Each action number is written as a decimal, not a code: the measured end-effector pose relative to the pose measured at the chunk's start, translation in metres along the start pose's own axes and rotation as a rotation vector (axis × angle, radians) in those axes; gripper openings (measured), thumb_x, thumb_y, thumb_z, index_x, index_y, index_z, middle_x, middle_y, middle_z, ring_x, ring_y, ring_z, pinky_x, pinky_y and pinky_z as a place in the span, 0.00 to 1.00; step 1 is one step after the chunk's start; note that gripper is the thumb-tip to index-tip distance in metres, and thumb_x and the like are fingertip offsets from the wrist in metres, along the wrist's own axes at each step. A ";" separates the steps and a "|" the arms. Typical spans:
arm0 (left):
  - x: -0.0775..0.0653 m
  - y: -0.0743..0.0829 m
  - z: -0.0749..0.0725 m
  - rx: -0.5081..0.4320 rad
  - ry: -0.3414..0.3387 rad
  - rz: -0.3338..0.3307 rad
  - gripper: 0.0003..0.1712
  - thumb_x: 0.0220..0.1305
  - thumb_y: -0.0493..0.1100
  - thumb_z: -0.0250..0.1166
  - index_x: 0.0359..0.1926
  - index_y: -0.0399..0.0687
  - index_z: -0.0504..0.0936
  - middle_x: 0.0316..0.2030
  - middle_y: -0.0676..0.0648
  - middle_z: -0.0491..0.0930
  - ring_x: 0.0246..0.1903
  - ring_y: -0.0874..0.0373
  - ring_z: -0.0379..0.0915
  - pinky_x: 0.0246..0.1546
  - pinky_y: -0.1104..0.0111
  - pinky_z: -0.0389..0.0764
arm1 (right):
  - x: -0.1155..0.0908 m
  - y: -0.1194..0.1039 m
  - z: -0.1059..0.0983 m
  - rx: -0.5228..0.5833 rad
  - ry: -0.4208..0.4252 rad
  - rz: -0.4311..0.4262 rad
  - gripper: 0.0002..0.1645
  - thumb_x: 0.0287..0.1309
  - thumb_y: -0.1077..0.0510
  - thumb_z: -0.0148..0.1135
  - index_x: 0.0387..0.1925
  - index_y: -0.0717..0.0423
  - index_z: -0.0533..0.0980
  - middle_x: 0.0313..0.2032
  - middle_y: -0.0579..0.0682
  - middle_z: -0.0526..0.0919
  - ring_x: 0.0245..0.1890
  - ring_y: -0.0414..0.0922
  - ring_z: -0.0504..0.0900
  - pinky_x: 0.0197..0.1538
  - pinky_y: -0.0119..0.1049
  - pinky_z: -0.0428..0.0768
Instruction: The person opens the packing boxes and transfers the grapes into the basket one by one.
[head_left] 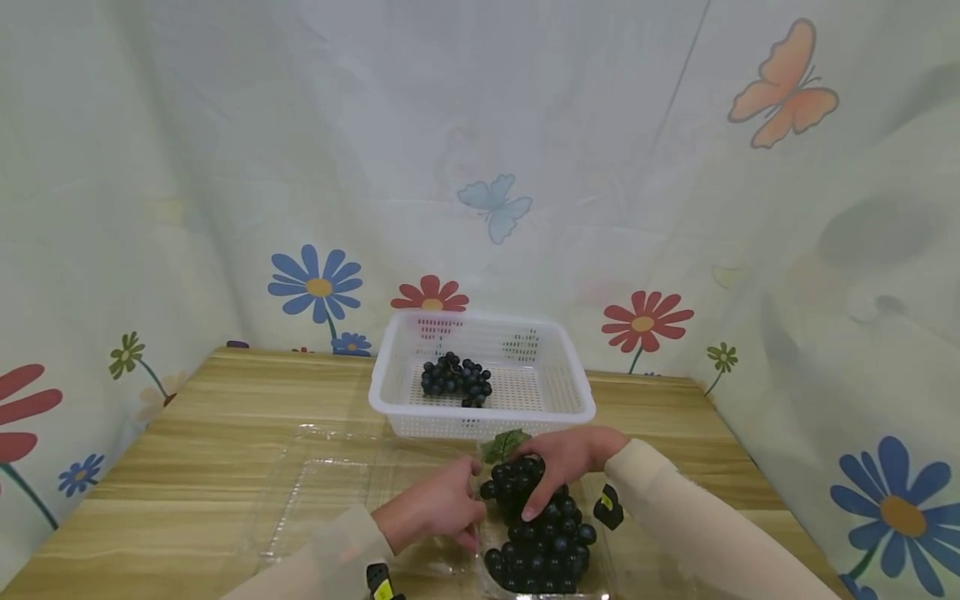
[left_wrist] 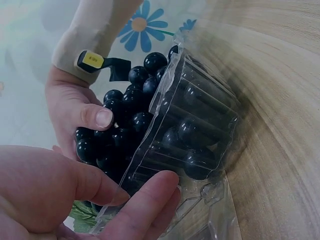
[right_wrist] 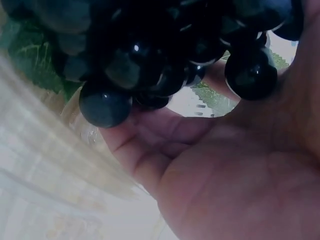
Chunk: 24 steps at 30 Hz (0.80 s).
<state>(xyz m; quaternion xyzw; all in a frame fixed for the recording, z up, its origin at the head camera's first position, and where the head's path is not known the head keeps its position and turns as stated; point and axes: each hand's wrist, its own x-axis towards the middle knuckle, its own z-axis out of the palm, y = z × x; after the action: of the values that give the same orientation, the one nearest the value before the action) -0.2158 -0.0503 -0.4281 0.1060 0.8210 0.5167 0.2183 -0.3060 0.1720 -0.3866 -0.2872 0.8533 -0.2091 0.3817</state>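
Observation:
A clear plastic box (left_wrist: 167, 82) stands on the table, filled with dark grapes (head_left: 542, 546). From above, my right hand (head_left: 567, 458) grips the upper bunch, its thumb across the front. The right wrist view shows this bunch (right_wrist: 135, 65) close up against the palm and curled fingers. A green leaf (head_left: 504, 447) sticks out at the bunch's far end. On the box's left side, my left hand (head_left: 442, 504) pinches the rim, thumb at the edge and fingers along the outer wall. The box's far wall is hidden by the grapes and my right hand.
Behind the box stands a white perforated basket (head_left: 487, 423) with another dark bunch (head_left: 453, 379) in its left half. The clear lid (head_left: 300, 487) lies opened out to the left on the wooden table (head_left: 202, 450). A flowered curtain (head_left: 360, 167) surrounds the table.

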 end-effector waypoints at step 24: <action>0.000 0.000 0.003 -0.019 0.008 -0.001 0.34 0.63 0.28 0.59 0.68 0.24 0.58 0.26 0.32 0.85 0.19 0.47 0.85 0.24 0.62 0.87 | 0.002 0.005 0.003 0.290 -0.021 0.061 0.38 0.44 0.55 0.80 0.59 0.43 0.74 0.58 0.52 0.73 0.55 0.53 0.78 0.55 0.58 0.85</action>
<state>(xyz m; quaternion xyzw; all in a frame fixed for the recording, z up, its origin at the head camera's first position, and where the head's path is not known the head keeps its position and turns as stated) -0.2147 -0.0479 -0.4292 0.1013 0.8170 0.5248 0.2163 -0.3059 0.1736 -0.3923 -0.2052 0.8184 -0.3154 0.4343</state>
